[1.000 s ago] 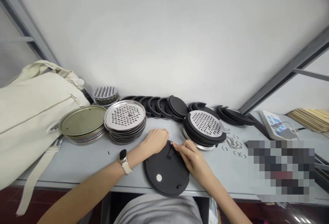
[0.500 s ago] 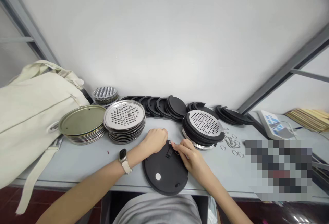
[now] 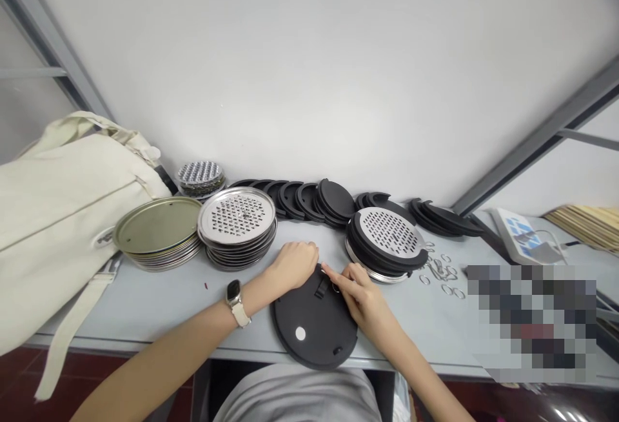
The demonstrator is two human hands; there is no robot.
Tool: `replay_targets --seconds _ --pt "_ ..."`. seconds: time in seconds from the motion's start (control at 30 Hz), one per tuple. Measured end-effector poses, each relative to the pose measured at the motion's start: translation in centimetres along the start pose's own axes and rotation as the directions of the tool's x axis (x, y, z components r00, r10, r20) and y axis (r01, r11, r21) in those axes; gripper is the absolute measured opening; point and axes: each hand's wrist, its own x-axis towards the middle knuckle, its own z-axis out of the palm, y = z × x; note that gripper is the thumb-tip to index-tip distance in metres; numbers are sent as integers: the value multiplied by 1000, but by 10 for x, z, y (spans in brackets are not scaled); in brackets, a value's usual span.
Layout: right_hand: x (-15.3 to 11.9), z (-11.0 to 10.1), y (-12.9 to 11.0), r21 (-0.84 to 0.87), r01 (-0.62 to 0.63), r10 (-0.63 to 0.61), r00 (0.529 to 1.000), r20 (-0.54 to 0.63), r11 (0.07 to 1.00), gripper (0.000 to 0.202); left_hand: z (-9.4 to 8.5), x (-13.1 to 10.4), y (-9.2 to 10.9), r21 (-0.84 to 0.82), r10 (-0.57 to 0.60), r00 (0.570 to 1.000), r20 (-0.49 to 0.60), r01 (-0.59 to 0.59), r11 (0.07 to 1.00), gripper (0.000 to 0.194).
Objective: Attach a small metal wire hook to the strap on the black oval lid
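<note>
A round black plate (image 3: 316,331) lies on the table near its front edge, with a white dot, a short black strap (image 3: 321,286) and a small black knob on its face. My left hand (image 3: 296,266) is closed at the plate's upper left edge, its fingertips hidden from me. At the upper right, my right hand (image 3: 358,290) lies partly over the plate, fingers bent and index fingertip against a small bright piece at the top edge. A thin metal ring (image 3: 335,288) shows beside the right fingers; I cannot tell whether they grip it.
Stacked grater discs (image 3: 236,215) and olive-topped metal plates (image 3: 157,225) stand left, beside a cream bag (image 3: 72,209). Black discs (image 3: 336,202) line the wall. Right are a black-rimmed grater stack (image 3: 391,231), loose metal rings (image 3: 447,290) and a white box (image 3: 522,238).
My right index finger has straightened somewhat along the plate's top edge. My left hand stays at the same edge. The whole view has shifted slightly.
</note>
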Motion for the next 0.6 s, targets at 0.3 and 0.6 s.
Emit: replay_targets --seconds 0.3,0.6 --pt "3 -2 -2 -14 3 -2 999 45 1000 44 -6 -1 2 4 24 1000 16 -24 1000 22" --pt "7 -6 -6 6 -29 28 998 61 1000 43 -11 -2 2 44 86 996 25 -87 995 23"
